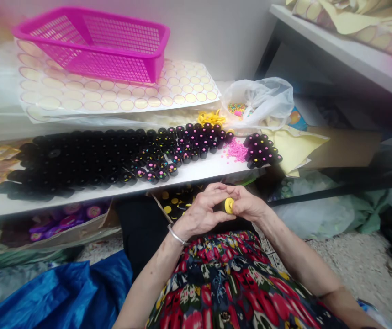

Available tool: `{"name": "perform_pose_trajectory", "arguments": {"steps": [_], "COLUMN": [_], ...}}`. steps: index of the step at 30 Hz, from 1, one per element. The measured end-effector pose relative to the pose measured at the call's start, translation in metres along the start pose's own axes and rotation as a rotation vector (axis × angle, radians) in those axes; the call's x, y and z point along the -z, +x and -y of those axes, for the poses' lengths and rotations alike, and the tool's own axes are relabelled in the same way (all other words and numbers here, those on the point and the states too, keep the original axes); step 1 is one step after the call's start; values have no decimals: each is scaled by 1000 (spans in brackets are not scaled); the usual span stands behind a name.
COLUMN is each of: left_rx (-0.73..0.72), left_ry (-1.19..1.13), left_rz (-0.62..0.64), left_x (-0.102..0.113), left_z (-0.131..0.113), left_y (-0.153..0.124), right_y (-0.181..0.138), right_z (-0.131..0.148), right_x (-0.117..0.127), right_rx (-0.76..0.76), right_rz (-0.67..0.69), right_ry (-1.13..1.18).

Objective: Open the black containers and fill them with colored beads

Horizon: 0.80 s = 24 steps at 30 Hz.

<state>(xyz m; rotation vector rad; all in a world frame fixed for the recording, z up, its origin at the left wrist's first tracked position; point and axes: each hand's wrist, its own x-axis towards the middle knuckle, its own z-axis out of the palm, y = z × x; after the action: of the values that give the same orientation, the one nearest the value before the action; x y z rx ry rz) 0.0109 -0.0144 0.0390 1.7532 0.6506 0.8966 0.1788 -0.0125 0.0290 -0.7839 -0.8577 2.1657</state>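
Left hand and right hand both gripping a yellow cap.
Partway I'd guess: pink-dotted black pieces toward desk's right end, left-end ones look plain.

The small yellow piece looks like smooth plastic. The bracelet is polished, silvery metal. Glossy moulded plastic forms the pink basket; the knotted bag is thin, crinkled, translucent plastic. The counter has a smooth finish, the printed garment is soft gathered cloth, and the blue sheeting has a slick sheen.
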Motion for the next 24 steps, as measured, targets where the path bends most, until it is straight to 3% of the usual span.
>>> {"name": "perform_pose_trajectory", "arguments": {"steps": [7, 12, 18, 21, 24], "left_rx": [34, 18, 47, 36, 58], "left_ry": [71, 173, 248, 327, 447], "left_rz": [41, 55, -64, -125, -157], "left_x": [-1, -8, -14, -13, -11], "left_z": [-4, 5, 23, 16, 6], "left_y": [0, -1, -3, -4, -6], "right_y": [-2, 0, 3, 0, -4], "right_z": [1, -12, -33, -31, -26], "right_x": [2, 3, 19, 16, 5], "right_rx": [-41, 75, 64, 100, 198], "right_rz": [5, -52, -52, -68, -181], "right_ry": [-114, -67, 84, 106, 42]}}
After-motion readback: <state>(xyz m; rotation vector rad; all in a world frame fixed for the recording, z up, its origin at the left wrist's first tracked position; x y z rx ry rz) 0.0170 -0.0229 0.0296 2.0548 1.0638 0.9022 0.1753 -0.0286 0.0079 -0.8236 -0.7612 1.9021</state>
